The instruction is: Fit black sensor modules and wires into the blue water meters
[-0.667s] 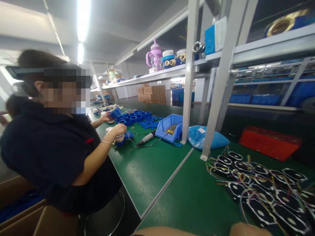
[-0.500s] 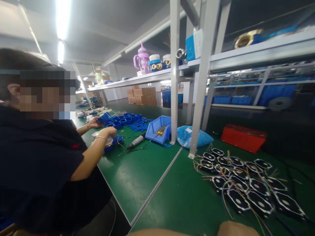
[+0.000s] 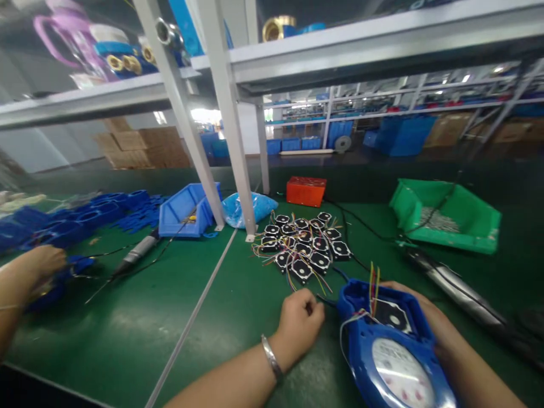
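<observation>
- Head view, writing: no brand, label or lettering can be read. The white dial face on the blue meter housing (image 3: 393, 354) carries red and dark marks, too blurred to make out.
- Head view, right hand (image 3: 427, 320): it comes in from the lower right with the forearm low over the worktop (image 3: 204, 334). It cups the far right side of the blue meter housing, fingers wrapped against the shell, gripping it.
- Blue meter housing: it sits at the lower right, tilted toward the camera with the dial end nearest. A black module lies in its upper cavity, and coloured wires stand up from the top edge.
- Left hand (image 3: 301, 324): it rests on the worktop just left of the housing, knuckles up, with a metal bangle (image 3: 272, 358) at the wrist. The fingers are curled together into a loose fist; whether they pinch a wire cannot be told.
- Pile of black modules (image 3: 304, 243) with coloured leads: it lies beyond both hands, near the shelf post.
- Surroundings: a green bin (image 3: 476, 218) of small metal parts is at the far right. An orange box (image 3: 306, 191) and a blue bag (image 3: 246, 207) lie behind the pile, and a blue bin (image 3: 176, 212) stands to the left.
- Tools: one electric screwdriver (image 3: 136, 256) lies to the left and another (image 3: 457, 292) to the right of the housing.
- Co-worker's hand (image 3: 38, 265): it is at the left edge, on blue parts.
</observation>
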Demonstrator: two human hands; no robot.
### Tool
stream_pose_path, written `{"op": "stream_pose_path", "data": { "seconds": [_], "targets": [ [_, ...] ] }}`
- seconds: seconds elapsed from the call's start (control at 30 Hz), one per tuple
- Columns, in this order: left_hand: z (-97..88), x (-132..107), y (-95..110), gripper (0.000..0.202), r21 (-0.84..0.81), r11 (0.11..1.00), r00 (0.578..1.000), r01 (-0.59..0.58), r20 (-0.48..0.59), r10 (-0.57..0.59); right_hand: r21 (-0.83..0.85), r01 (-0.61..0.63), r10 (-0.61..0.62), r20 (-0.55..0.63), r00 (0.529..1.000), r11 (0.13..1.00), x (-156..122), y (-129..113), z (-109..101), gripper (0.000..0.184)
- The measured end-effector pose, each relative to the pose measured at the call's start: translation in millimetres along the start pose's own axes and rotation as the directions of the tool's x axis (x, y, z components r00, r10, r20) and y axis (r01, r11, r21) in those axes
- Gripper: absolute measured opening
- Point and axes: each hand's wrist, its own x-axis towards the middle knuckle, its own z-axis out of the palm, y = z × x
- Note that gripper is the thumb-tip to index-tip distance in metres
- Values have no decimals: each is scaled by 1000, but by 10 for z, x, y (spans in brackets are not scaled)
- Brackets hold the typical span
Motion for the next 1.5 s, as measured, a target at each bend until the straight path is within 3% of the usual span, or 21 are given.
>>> {"op": "stream_pose_path", "data": {
  "seconds": [0.1,0.17,0.23,0.3,0.4,0.47,0.93,1.0,1.07,1.2,1.27,1.33,1.5],
  "targets": [
    [-25,-13,-23,15,37,998,998,-56,0,56,154,-105,103,24,994,982,-71,-14,-12,45],
    [-47,-30,-27,6,106,982,987,-158,8,158,178,-105,102,27,994,978,-76,-55,37,47],
    [-73,-48,-10,13,183,937,955,-298,74,289,182,-85,83,17,996,980,-74,-79,75,46],
    [-96,-62,28,23,246,880,909,-405,208,360,196,-72,71,12,997,978,-70,-73,88,46],
    [-118,-73,96,26,362,816,864,-450,407,297,220,-71,72,3,997,973,-63,-33,77,49],
    [-121,-72,128,29,428,792,858,-436,462,223,227,-61,64,-6,998,972,-60,-14,72,50],
    [-79,-69,140,39,535,747,887,-394,434,156,210,-33,41,-36,998,977,-113,-72,184,44],
    [-64,-50,75,43,488,793,905,-364,388,177,210,-37,44,-30,999,977,-135,-82,226,43],
    [-61,-28,5,37,367,877,939,-310,265,220,204,-52,55,-7,998,978,-159,-86,277,44],
    [-82,-34,-46,29,-47,971,972,-233,-4,233,89,-35,34,9,999,995,-169,-65,367,49],
    [-84,-80,-7,37,-236,957,983,-170,27,181,-14,37,-38,-56,998,999,-139,-41,373,50],
    [-73,-141,57,49,-364,928,983,-81,126,135,-99,104,-118,-138,983,990,-87,-12,341,48],
    [-40,-234,170,69,-514,853,929,92,352,112,-257,179,-242,-236,941,950,58,72,160,42]
  ]
}}
